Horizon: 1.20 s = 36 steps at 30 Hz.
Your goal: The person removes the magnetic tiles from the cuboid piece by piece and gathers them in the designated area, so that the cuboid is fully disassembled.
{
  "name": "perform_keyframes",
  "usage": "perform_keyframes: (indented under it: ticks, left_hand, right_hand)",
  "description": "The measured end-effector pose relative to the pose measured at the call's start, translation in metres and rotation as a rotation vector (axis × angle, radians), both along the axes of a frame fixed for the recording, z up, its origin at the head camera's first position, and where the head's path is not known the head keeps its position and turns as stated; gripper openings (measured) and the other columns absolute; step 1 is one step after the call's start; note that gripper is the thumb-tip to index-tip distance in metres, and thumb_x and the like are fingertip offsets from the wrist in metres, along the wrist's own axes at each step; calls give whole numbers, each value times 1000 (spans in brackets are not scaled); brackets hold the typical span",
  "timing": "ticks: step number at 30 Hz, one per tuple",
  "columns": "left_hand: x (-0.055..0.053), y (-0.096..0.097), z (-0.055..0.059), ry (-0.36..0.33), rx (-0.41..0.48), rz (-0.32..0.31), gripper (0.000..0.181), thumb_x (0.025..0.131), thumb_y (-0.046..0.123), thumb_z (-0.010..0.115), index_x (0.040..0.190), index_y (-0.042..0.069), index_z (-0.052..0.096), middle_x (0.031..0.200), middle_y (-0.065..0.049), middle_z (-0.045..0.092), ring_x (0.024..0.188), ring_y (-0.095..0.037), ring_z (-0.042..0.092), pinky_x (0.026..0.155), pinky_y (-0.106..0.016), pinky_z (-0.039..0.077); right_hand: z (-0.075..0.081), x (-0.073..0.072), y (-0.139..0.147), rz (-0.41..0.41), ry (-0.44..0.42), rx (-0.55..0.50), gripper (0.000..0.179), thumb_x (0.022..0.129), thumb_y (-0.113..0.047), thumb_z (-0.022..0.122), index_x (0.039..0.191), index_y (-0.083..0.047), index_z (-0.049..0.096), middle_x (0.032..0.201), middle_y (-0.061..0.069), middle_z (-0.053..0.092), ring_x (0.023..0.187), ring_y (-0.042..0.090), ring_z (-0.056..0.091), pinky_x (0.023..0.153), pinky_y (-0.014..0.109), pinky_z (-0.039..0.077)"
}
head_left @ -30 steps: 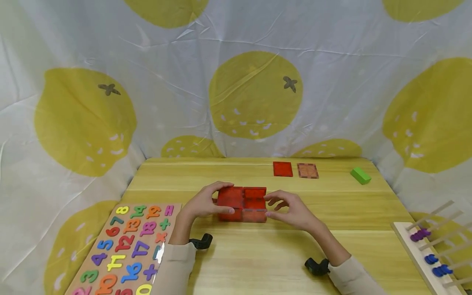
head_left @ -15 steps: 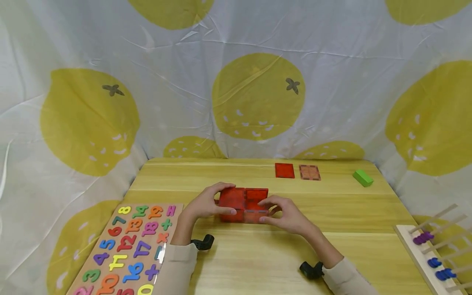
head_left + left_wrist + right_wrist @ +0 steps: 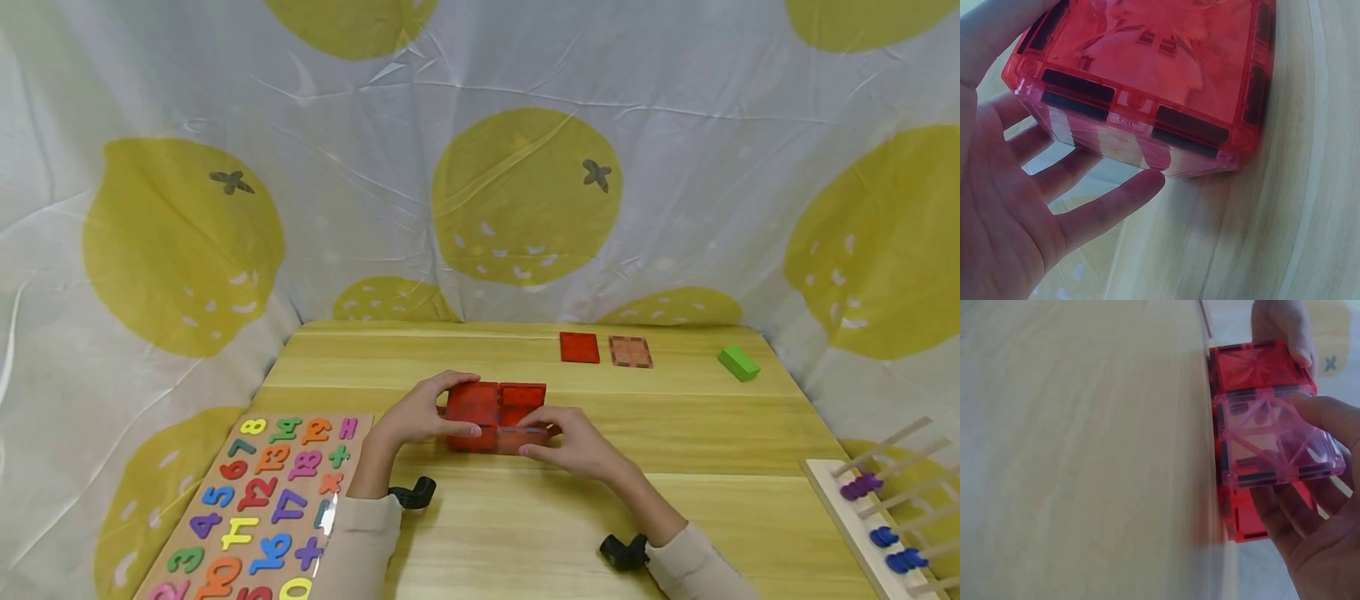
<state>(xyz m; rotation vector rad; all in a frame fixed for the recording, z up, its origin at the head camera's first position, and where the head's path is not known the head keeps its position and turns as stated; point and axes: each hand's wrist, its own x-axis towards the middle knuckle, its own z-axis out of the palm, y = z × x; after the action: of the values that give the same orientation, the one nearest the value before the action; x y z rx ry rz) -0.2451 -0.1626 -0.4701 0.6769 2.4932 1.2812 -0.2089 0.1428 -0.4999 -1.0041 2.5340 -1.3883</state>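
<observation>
Red magnetic tiles form a small box [image 3: 474, 402] on the wooden table, with a red tile [image 3: 522, 393] upright at its back right. The left hand [image 3: 416, 417] grips the box's left end, thumb on the front and fingers round the far side. In the left wrist view, fingers lie along the red box [image 3: 1147, 62]. A pale pink magnetic tile [image 3: 1272, 440] stands upright at the front right, beside the red front tile. The right hand [image 3: 573, 442] pinches it, thumb in front and fingers behind. The top over the right half is uncovered.
Farther back lie a flat red tile [image 3: 579, 347], a flat pink tile [image 3: 631, 352] and a green block [image 3: 739, 363]. A number board [image 3: 363, 425] is at left, a wooden peg counting rack [image 3: 828, 492] at right. A lemon-print cloth [image 3: 360, 192] hangs behind.
The right hand has moved left and slightly down from the box's right edge, its thumb and fingers now about the pink front tile. The left hand keeps its grip on the box.
</observation>
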Motion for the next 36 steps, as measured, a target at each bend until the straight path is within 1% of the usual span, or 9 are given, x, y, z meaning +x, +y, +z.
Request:
perform_keyframes:
  ticks: [2,4,10,12,15,17,22,30,36]
  left_hand:
    - [0,0,0,-8,14,-5,84,81,40,89,152,16,50,142,-1,57,124,-24,56,92,-36,60]
    - [0,0,0,-15,22,-7,84,81,39,89,152,16,50,143,-1,56,124,-25,57,92,-35,60]
    - [0,1,1,-19,17,-4,84,80,40,90,151,18,50,144,0,55,124,-24,57,91,-34,60]
    - [1,1,1,-10,17,-6,83,80,40,89,151,18,51,143,-1,56,124,-25,57,91,-34,60]
    - [1,2,1,12,8,-3,81,80,40,89,149,19,52,140,-1,58,124,-24,57,90,-34,61]
    - [1,2,1,31,-3,2,80,79,41,90,148,21,53,138,0,59,123,-23,57,90,-33,60]
    - [0,2,2,66,-32,19,78,78,44,90,145,25,55,135,4,61,122,-20,56,90,-32,58]
    - [0,2,1,56,-13,33,75,77,43,91,142,26,57,134,4,61,120,-21,57,87,-30,60]
    - [1,3,1,48,-14,31,77,78,43,91,144,23,56,135,4,60,120,-21,57,87,-30,60]
  right_hand:
    - [1,0,-2,1,-2,5,30,94,-31,77,117,-12,75,110,5,76,93,27,69,85,35,60]
    - [2,1,-3,-1,-5,12,30,95,-31,77,117,-12,75,109,4,76,93,25,69,85,35,60]
    - [1,1,-5,-31,-32,19,22,96,-30,75,115,-18,77,106,-4,76,92,8,67,82,26,59]
    - [0,0,-6,-42,-46,10,20,96,-30,75,113,-19,77,105,-5,76,90,5,67,79,24,58]
    - [-1,0,-6,-73,-62,0,17,95,-30,77,109,-20,79,100,-5,77,87,4,67,75,22,58]
    - [0,0,-6,-106,-70,-11,15,93,-31,79,104,-21,81,94,-5,77,80,5,66,69,22,57]
    - [-1,0,-5,-166,-45,-40,10,87,-31,85,92,-22,82,79,-7,75,65,5,60,57,23,52]
    - [-1,0,-5,-164,-1,-69,10,85,-27,86,88,-19,82,79,-5,75,67,3,62,59,22,55]
    - [1,3,-2,-147,17,-121,7,87,-24,85,91,-20,82,77,-5,72,65,5,61,56,23,55]
